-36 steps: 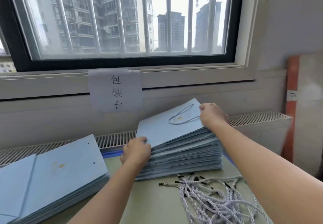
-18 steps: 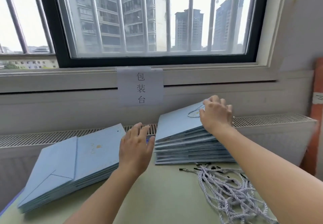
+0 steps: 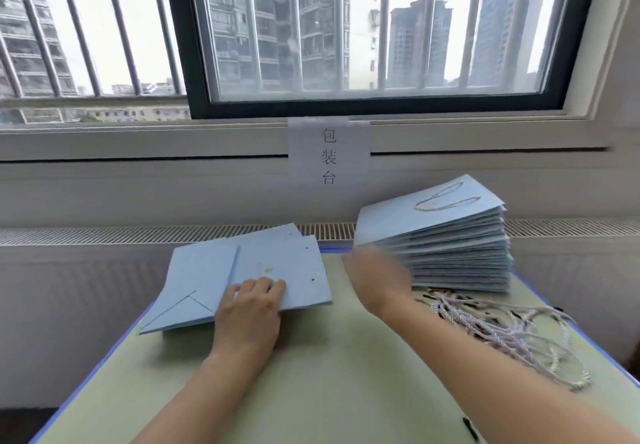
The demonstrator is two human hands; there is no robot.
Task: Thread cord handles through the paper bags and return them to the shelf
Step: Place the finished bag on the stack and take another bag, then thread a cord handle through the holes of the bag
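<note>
Paper bags, pale blue and folded flat, lie in two lots on the green-topped table (image 3: 311, 374): a low pile (image 3: 249, 270) left of centre, and a tall stack (image 3: 450, 253) at right centre whose top bag carries a looped cord handle (image 3: 446, 199). The uppermost bag of the low pile shows two small punched holes near its right edge and a faint yellowish mark at its middle, too small to read. On the wall above the stack hangs a white paper sign (image 3: 329, 156) with three characters printed top to bottom, 包装台. The left hand (image 3: 252, 305) rests at the near edge of the low pile, knuckles up, its fingers bent over the top bag's edge and gripping it. The right hand (image 3: 377, 277) hangs in the air between the two lots, just beside the lower left corner of the tall stack; it is smeared by motion, so whether it is spread or clenched cannot be told, and nothing can be seen in it. Loose twisted cords (image 3: 512, 332) with dark tips lie in a tangle at lower right, in front of the tall stack. Behind the table runs a slatted radiator cover (image 3: 104, 234), and above it a barred window (image 3: 346, 27) looks onto high-rise blocks.
</note>
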